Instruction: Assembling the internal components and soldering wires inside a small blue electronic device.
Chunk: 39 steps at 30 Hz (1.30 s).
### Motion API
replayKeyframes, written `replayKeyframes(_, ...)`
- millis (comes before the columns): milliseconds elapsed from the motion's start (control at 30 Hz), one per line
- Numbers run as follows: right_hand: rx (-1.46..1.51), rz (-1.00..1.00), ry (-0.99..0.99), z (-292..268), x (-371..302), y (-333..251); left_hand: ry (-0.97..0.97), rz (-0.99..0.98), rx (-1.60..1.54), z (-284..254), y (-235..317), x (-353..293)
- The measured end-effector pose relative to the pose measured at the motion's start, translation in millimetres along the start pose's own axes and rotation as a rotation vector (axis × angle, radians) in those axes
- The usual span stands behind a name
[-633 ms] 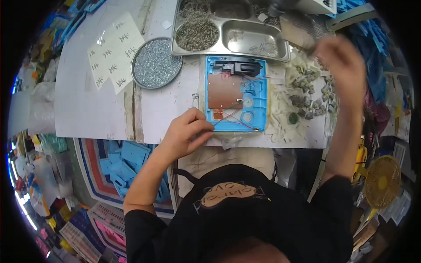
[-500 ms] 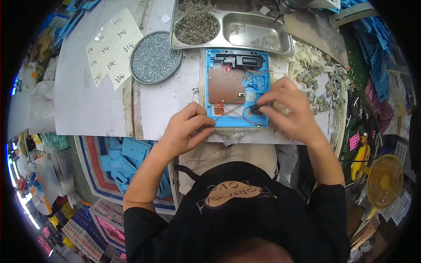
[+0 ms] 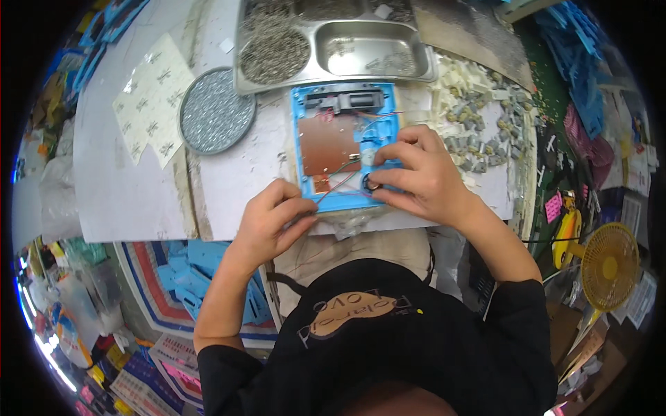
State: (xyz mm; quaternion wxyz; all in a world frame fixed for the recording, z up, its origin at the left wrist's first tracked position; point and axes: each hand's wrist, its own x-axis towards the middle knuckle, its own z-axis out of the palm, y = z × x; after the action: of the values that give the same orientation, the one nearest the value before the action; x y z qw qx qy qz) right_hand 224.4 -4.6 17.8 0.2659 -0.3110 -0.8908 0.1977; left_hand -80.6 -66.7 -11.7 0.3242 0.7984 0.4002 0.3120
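A blue plastic housing (image 3: 333, 206) lies open-side up on the table in front of me. In it sit a brown circuit board (image 3: 328, 145), a black module (image 3: 354, 102) along the far edge, and several thin wires. My left hand (image 3: 276, 218) is at the near left corner, fingertips closed at the end of a red wire (image 3: 335, 189). With my right hand (image 3: 420, 177) I pinch a small round black part (image 3: 371, 183) at the housing's near right, partly hidden by my fingers. A whitish disc (image 3: 368, 157) sits just beyond it.
A round tray (image 3: 252, 114) of small metal pieces stands left of the housing. Beyond is a steel compartment tray (image 3: 429, 69) with springs. White and grey small parts (image 3: 479, 118) are heaped on the right. Blue plastic pieces (image 3: 194, 277) fill a container at lower left; a yellow fan (image 3: 609, 267) stands right.
My right hand has brought the black part down against the housing, its fingers now lower and closer in. My left hand keeps its place at the corner. The whole view has shifted.
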Motion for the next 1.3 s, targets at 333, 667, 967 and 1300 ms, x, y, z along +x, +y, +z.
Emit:
replayKeyframes(333, -0.501, 0.353, -0.185, -77.9, -27.7, 57.8, -0.404, -0.047, 0.111, -41.9, 23.6, 45.8)
replayKeyframes(667, -0.482, 0.304, -0.313, -72.4, -13.8, 73.4, -0.196, -0.062, 0.566, -6.9, -35.8, 237.0)
replayKeyframes(967, -0.218, 0.488, 0.172, -82.5, -34.7, 47.2, -0.107, 0.325, 0.523, 33.2, -79.2, 278.8)
replayKeyframes(1300, 0.512, 0.807, 0.299, -78.8, -81.0, 4.6, 0.104, 0.089, 0.473, -22.2, 2.9, 198.5)
